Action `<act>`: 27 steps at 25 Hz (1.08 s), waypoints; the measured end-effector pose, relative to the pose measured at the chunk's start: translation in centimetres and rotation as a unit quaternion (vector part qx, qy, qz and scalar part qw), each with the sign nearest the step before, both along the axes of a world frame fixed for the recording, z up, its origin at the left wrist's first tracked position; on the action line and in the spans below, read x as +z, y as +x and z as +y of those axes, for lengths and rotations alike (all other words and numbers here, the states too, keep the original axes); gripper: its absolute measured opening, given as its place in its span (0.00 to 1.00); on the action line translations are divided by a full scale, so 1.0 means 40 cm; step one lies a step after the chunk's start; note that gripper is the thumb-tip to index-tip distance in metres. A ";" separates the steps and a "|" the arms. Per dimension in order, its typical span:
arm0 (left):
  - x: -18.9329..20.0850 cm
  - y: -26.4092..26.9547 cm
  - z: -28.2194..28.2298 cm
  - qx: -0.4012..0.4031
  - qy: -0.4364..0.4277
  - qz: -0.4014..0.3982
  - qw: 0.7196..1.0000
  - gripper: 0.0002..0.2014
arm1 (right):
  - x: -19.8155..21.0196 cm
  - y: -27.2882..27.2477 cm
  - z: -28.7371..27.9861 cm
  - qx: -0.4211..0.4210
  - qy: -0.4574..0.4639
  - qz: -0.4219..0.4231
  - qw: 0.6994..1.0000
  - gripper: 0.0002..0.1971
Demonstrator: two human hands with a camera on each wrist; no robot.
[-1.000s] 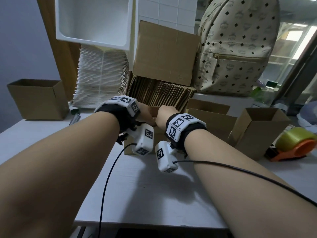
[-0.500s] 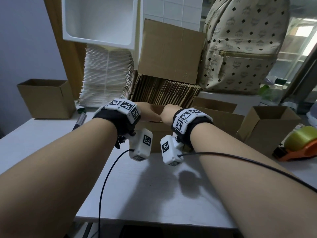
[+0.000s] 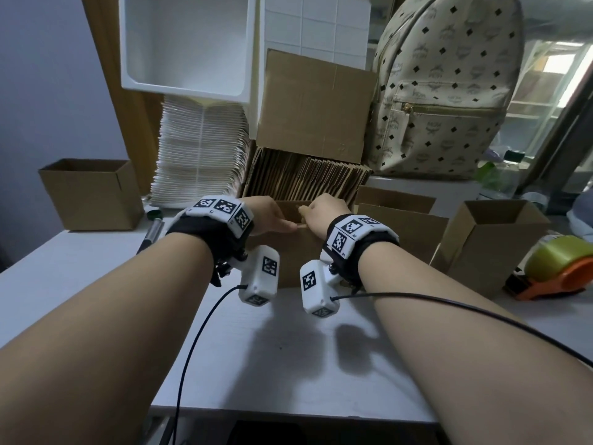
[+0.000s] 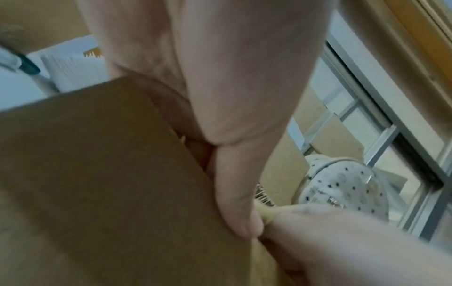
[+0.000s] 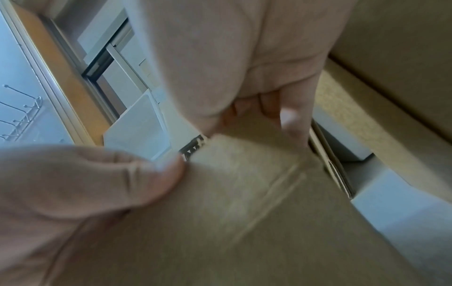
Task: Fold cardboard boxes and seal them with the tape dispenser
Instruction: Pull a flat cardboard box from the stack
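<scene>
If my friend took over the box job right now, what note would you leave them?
Left hand: grips the near top edge of the cardboard box in the middle of the table.
Right hand: grips the same edge, thumb beside the left thumb.
Tape dispenser: untouched at the far right of the table.
Done: open-topped boxes stand at the left and right.
Left: finish folding this box, then tape it. Flat boxes wait behind.
</scene>
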State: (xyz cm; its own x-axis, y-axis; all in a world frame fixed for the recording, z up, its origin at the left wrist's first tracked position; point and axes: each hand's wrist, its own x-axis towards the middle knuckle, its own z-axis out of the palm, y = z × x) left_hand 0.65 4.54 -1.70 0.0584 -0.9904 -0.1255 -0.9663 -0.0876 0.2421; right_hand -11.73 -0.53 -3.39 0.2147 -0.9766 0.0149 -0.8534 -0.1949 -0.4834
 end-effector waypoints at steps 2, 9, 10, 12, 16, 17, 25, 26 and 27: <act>-0.014 0.002 -0.010 0.018 -0.015 -0.024 0.999 0.21 | 0.003 -0.009 0.011 0.025 0.018 -0.012 0.999 0.21; -0.111 0.008 -0.019 0.099 -0.192 0.039 0.976 0.25 | -0.037 -0.015 0.016 0.066 -0.028 0.007 0.997 0.06; -0.129 0.007 -0.013 0.122 -0.229 0.050 0.964 0.32 | -0.045 -0.009 0.019 0.061 -0.039 0.011 0.997 0.08; -0.149 0.005 -0.003 0.140 -0.261 0.052 0.954 0.44 | -0.061 -0.001 0.026 0.055 -0.063 0.013 0.996 0.18; -0.163 0.006 -0.005 0.114 -0.243 -0.020 0.963 0.40 | -0.059 0.000 0.033 0.084 -0.050 0.022 0.995 0.40; -0.165 0.006 -0.005 0.102 -0.244 -0.027 0.964 0.35 | -0.059 0.001 0.032 0.100 -0.048 0.037 0.993 0.41; -0.156 -0.002 -0.003 0.097 -0.273 -0.004 0.957 0.31 | -0.072 -0.001 0.029 0.128 -0.118 0.019 0.985 0.33; -0.158 -0.001 -0.005 0.095 -0.265 -0.020 0.959 0.29 | -0.076 -0.003 0.027 0.126 -0.120 0.021 0.985 0.32; -0.160 0.000 -0.007 0.093 -0.264 -0.035 0.959 0.25 | -0.084 -0.004 0.025 0.123 -0.124 0.025 0.984 0.29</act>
State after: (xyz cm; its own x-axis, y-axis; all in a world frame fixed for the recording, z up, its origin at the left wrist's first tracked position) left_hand 0.65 4.28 -8.10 0.2303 -0.8862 0.4019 -0.9614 -0.1434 0.2347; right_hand -11.89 0.47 -6.74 0.4509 -0.8625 0.2297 -0.7867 -0.5056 -0.3543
